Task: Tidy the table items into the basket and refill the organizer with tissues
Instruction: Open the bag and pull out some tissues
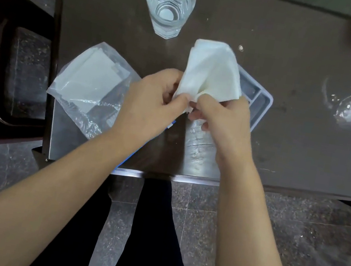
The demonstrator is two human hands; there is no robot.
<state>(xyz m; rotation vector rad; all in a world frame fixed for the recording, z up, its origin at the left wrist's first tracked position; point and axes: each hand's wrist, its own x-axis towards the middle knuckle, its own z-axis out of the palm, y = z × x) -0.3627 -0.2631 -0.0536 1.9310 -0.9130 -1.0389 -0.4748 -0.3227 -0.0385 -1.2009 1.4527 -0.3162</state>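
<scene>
Both hands hold a bunch of white tissues (pixel 213 71) above the middle of the dark table (pixel 298 135). My left hand (pixel 151 103) pinches their lower left edge and my right hand (pixel 222 115) pinches the lower right. Behind the tissues a grey-blue compartmented organizer (pixel 261 101) lies on the table, mostly hidden by the tissues and my right hand. To the left lies a clear plastic bag (pixel 91 85) with more white tissues inside. A clear plastic bottle (pixel 198 146) lies under my right wrist.
A clear glass of water (pixel 169 2) stands at the back of the table. A metal tray or sheet (pixel 61 136) lies under the bag at the front left edge. Water stains (pixel 347 109) mark the table's right side. A dark chair (pixel 21 72) is on the left.
</scene>
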